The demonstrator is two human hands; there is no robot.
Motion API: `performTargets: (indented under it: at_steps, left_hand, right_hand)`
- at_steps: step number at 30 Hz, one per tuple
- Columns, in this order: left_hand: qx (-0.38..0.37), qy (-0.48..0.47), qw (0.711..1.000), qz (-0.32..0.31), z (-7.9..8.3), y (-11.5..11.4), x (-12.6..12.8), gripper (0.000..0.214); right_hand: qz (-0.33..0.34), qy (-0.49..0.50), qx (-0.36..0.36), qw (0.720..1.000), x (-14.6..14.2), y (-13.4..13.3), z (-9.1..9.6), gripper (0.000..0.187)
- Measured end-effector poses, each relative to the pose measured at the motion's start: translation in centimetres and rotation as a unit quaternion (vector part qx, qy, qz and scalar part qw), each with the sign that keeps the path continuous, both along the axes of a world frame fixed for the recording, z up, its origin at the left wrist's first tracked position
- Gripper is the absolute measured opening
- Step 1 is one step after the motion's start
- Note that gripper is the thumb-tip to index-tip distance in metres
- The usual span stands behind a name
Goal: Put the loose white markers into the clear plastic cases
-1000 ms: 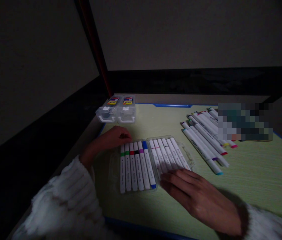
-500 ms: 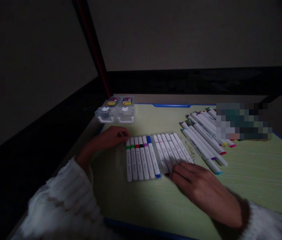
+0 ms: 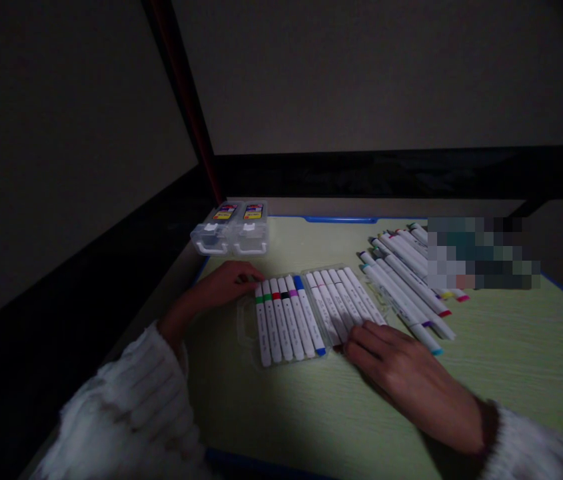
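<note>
Your left forearm (image 3: 175, 325) slants up and inward over the desk (image 3: 271, 413), and your left hand (image 3: 231, 280) curls, fingers bent, at the top left corner of the open clear marker case (image 3: 247, 328); whether they grip it, you cannot tell. The case lies flat between your hands, six white markers (image 3: 285, 327) in its left half, another row (image 3: 341, 300) in its right. Your right hand (image 3: 404, 373) rests palm down, fingers close together over that row's near end, their grip hidden. Loose markers (image 3: 406, 293) lie farther back.

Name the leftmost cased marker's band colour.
The leftmost marker has a green band, best seen in head view.
</note>
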State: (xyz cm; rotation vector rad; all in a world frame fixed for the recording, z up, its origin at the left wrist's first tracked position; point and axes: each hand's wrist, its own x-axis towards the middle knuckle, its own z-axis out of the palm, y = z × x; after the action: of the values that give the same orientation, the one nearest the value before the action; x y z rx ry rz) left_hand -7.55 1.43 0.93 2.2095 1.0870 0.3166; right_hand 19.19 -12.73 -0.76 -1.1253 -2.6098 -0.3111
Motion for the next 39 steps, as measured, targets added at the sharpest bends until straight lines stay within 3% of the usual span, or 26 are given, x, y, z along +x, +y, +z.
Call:
performTargets:
  at_steps: [5, 10, 15, 19, 29, 39]
  left_hand:
    - [-0.01, 0.004, 0.999, -0.032, 0.0, 0.2, -0.2, 0.019]
    - [0.001, 0.005, 1.0, -0.023, -0.1, 0.3, -0.3, 0.019]
    - [0.036, -0.012, 0.999, 0.013, -0.3, 0.2, -0.1, 0.022]
    - [0.077, -0.037, 0.996, -0.022, -0.3, 0.0, 0.1, 0.022]
    - [0.033, -0.006, 0.996, -0.081, -0.4, -0.2, 0.8, 0.022]
    - [0.03, -0.015, 0.997, -0.074, -0.6, -0.1, 0.9, 0.023]
  right_hand:
    - [-0.002, -0.001, 0.003, 1.0, 0.0, 0.0, 0.0, 0.017]
    - [0.007, 0.0, 0.007, 1.0, 0.0, 0.1, 0.1, 0.016]
    - [0.007, -0.004, 0.003, 1.0, 0.0, 0.0, 0.1, 0.016]
    - [0.001, -0.005, -0.002, 1.0, -0.1, 0.0, 0.2, 0.016]
    - [-0.007, -0.014, -0.006, 1.0, -0.2, 0.0, 0.3, 0.016]
    - [-0.011, -0.016, -0.026, 0.999, -0.2, -0.1, 0.2, 0.018]
